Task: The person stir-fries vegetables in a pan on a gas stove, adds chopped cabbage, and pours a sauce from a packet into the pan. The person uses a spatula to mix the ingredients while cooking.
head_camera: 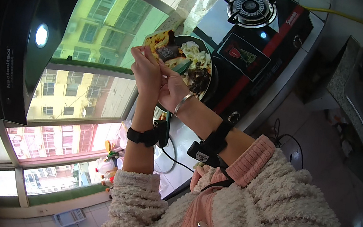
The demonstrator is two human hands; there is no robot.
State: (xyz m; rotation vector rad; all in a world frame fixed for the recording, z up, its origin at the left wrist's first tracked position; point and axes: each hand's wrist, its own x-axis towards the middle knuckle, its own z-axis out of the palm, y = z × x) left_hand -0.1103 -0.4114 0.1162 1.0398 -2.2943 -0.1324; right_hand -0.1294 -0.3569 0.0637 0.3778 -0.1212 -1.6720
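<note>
My left hand [147, 69] and my right hand [174, 91] are close together over the near side of a dark frying pan [212, 77]. Between finger and thumb, my left hand pinches what looks like a soft packet [153, 41], yellow with reddish-brown streaks and a dark printed patch. The right fingertips are beside it, partly hidden, so their hold is unclear. In the pan lie pale cabbage pieces [194, 53] and dark cooked food [199, 82]. A dark green utensil, apparently a spatula [183, 66], slants into the pan; my hands hide part of it.
The pan stands on a black two-burner gas stove [266, 73]; its other burner [251, 6] is bare. A range hood [19, 34] with a lit lamp overhangs the left. Bottles [106, 169] stand by the window. A black cable [177, 162] trails near my wrist-strapped devices.
</note>
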